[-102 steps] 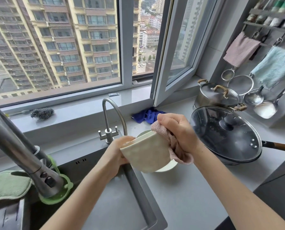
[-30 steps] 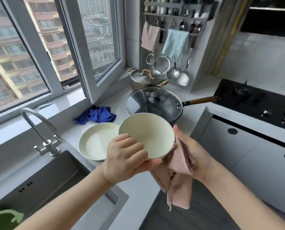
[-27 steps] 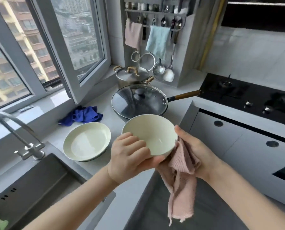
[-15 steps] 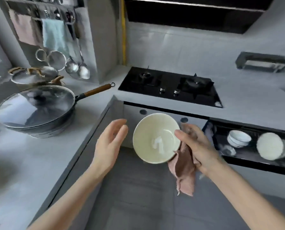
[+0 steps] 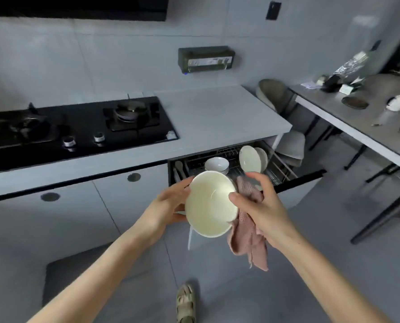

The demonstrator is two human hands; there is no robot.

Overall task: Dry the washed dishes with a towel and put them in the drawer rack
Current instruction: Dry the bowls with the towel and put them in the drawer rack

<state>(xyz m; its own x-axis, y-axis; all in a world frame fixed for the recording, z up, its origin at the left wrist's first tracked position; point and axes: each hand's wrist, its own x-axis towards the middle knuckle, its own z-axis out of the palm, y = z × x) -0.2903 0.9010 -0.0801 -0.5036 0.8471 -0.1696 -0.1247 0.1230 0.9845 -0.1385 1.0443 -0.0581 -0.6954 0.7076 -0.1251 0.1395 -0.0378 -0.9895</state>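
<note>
Your cream bowl point(image 5: 209, 203) is tilted with its glossy inside facing you. Your left hand point(image 5: 168, 203) cups its outer left wall, and the thumb of your right hand point(image 5: 262, 206) presses inside the right rim. The pink towel point(image 5: 248, 236) is bunched behind that rim under your right palm, its tail hanging below your wrist. Just beyond both hands the drawer rack point(image 5: 280, 169) stands open. It holds a white bowl point(image 5: 216, 163) mouth-up and two pale plates point(image 5: 249, 159) on edge.

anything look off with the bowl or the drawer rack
Nothing stands out. The cream bowl looks intact between left hand and right hand, pink towel hanging under the right; the drawer rack is open.
</note>
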